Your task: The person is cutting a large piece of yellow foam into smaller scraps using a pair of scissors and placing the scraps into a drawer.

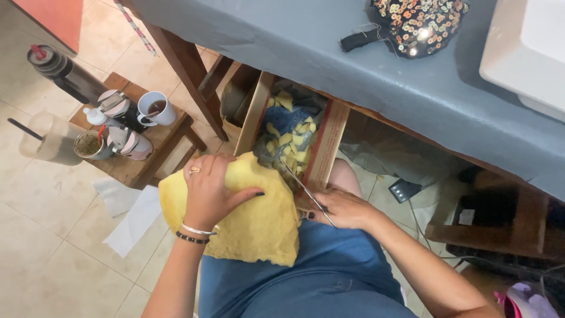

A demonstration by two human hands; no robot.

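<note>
A sheet of yellow foam (247,218) is held across a lap clad in blue denim, near the centre of the view. The left hand (209,191) is laid on its upper edge, the grip pressed together on the foam, thumb reaching toward 3 o'clock. At 3 o'clock from it, the right hand (344,209) is closed around a pair of scissors (303,188) — the blades are angled toward 11 o'clock, though how far they are parted cannot be made out.

Just beyond the blades, at 12 o'clock from the foam, an open wooden drawer (323,147) is seen, filled with small yellow foam scraps (291,141) over denim cloth.

The counter (329,41) is covered in grey fabric and runs across the top of the view toward 4 o'clock. On it a dark sequinned piece (418,23) is placed at 1 o'clock, and the corner of a white machine (527,53) at 2 o'clock.

The floor (47,235) is laid in pale beige tiles. At 10 o'clock a low wooden stool (141,165) is set, bearing a white mug (156,109) of dark liquid, a cup and small bottles. A white cloth (132,221) is spread on the tiles at 8 o'clock.
</note>
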